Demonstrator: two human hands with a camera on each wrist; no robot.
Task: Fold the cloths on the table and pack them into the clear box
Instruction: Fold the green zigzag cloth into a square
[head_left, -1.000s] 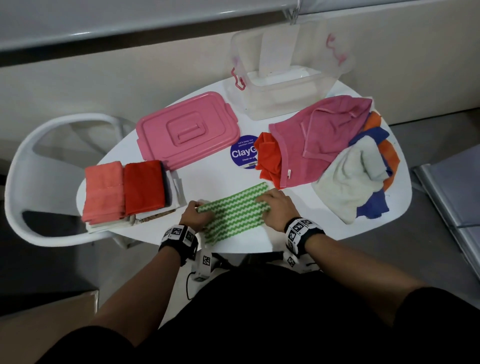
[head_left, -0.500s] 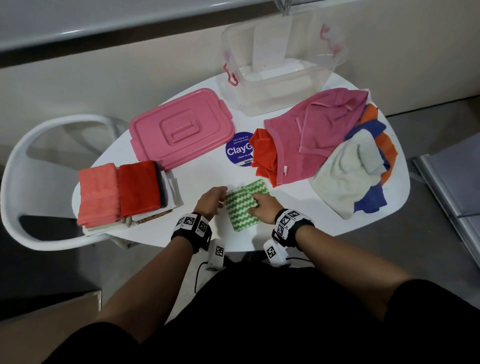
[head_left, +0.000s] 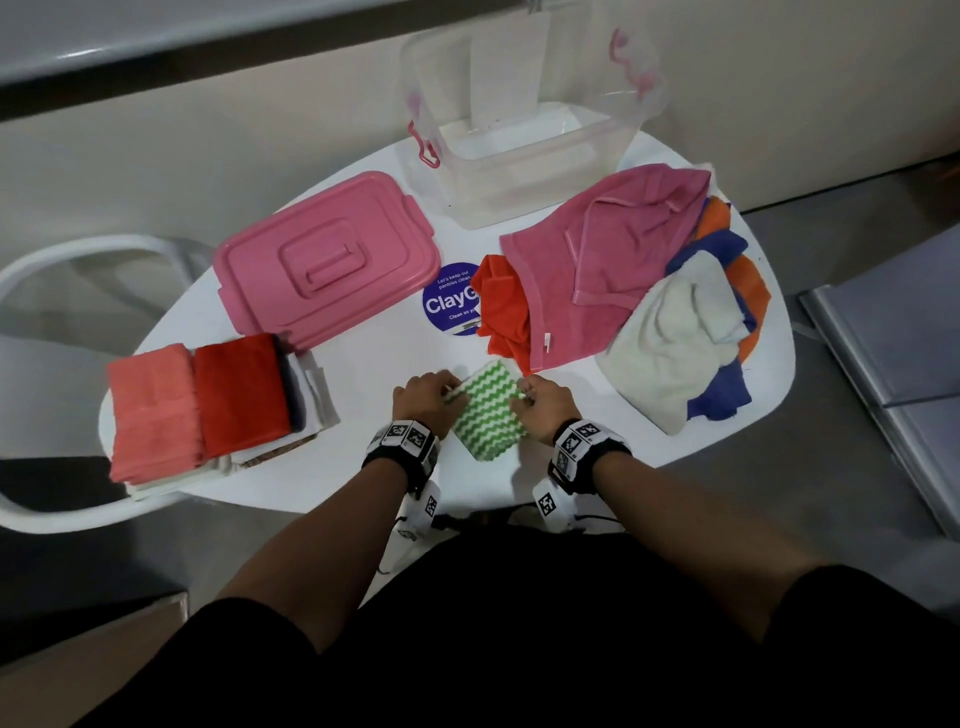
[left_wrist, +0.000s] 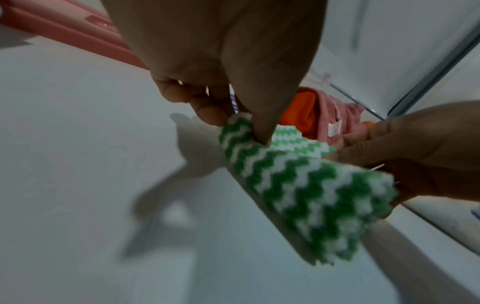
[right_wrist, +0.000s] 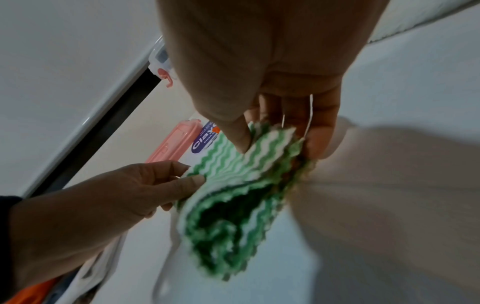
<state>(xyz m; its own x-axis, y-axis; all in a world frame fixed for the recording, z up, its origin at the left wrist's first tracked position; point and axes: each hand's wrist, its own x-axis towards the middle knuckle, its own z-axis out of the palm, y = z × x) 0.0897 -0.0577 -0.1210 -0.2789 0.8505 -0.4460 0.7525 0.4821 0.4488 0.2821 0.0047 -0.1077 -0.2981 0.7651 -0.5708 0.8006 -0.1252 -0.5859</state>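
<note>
A green-and-white zigzag cloth (head_left: 485, 413), folded into a small square, is held just above the white table's near edge (head_left: 363, 483). My left hand (head_left: 423, 402) pinches its left edge between thumb and fingers, as the left wrist view shows on the cloth (left_wrist: 293, 179). My right hand (head_left: 540, 408) pinches the right edge, thumb on top of the cloth (right_wrist: 241, 185). The clear box (head_left: 524, 150) stands open at the back of the table. A pile of unfolded cloths, pink (head_left: 608, 254), orange (head_left: 498, 306), cream (head_left: 670, 338) and blue, lies to the right.
A pink lid (head_left: 327, 260) lies at the middle left. A stack of folded cloths (head_left: 202, 400), salmon and red on top, sits at the left edge. A round blue sticker (head_left: 449, 306) marks the table centre. A white chair (head_left: 62, 270) stands to the left.
The long green strip was folded in half: my left hand brought its end over to the right. Both hands now pinch the small square's side edges.
</note>
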